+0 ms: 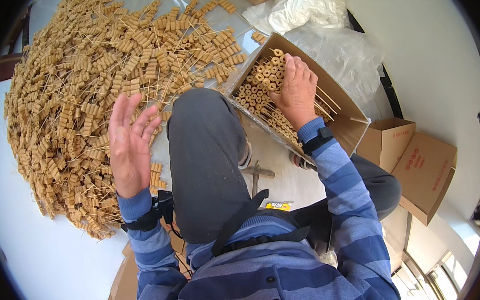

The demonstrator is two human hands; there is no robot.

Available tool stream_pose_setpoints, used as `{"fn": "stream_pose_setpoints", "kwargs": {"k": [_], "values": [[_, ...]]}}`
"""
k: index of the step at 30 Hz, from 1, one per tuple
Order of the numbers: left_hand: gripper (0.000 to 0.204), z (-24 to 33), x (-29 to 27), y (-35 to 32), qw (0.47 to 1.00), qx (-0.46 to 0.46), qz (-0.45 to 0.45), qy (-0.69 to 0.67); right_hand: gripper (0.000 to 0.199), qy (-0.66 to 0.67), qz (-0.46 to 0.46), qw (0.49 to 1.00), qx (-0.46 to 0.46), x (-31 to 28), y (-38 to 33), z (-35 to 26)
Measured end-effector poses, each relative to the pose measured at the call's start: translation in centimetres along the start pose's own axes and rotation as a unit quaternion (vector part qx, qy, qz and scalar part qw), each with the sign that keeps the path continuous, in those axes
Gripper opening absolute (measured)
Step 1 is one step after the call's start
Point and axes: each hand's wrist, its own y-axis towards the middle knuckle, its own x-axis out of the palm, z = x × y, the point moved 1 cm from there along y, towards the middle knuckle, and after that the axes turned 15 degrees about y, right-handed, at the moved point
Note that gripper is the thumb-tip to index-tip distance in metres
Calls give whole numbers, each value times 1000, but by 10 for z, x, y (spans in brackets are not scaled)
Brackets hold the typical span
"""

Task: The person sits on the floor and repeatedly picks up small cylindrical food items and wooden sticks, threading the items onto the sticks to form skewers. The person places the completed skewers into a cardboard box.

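Note:
My left hand (pixel 128 146) is raised with its fingers apart and holds nothing, at the near right edge of a large heap of skewers (pixel 89 102). Each skewer carries tan, ribbed, ring-shaped pieces on a thin stick. On the right, my right hand (pixel 297 92) reaches into an open cardboard box (pixel 340 82), its fingers curled round some skewers. Thin bare sticks (pixel 327 99) poke out to the right of it. Packed skewers (pixel 257 88) fill much of the box, their round, holed ends facing up. My palm hides part of what it grips.
Clear plastic sheeting (pixel 339 54) and a white plastic bag (pixel 298 9) lie beyond the box. Closed and open brown cartons (pixel 423 161) stand at the right. My bent knee (pixel 206 115) sits between heap and box. A small yellow packet (pixel 278 206) lies below.

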Motion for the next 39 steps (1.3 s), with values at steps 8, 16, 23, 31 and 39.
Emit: {"fn": "stream_pose_setpoints", "kwargs": {"k": [8,16,23,31,39], "values": [[64,-61,-29,1,988,-150,26,-4,109,-12,-48,999,18,66,19,30],[53,-88,-18,-3,977,-211,-6,-19,110,14,-32,999,42,87,25,45],[48,-94,-10,-7,974,-226,-9,23,108,4,-49,997,56,91,25,45],[45,-100,-9,-13,969,-233,-5,85,99,52,-104,989,91,91,23,48],[44,-104,-10,-18,963,-238,-12,125,101,94,-172,968,154,81,27,56]]}}
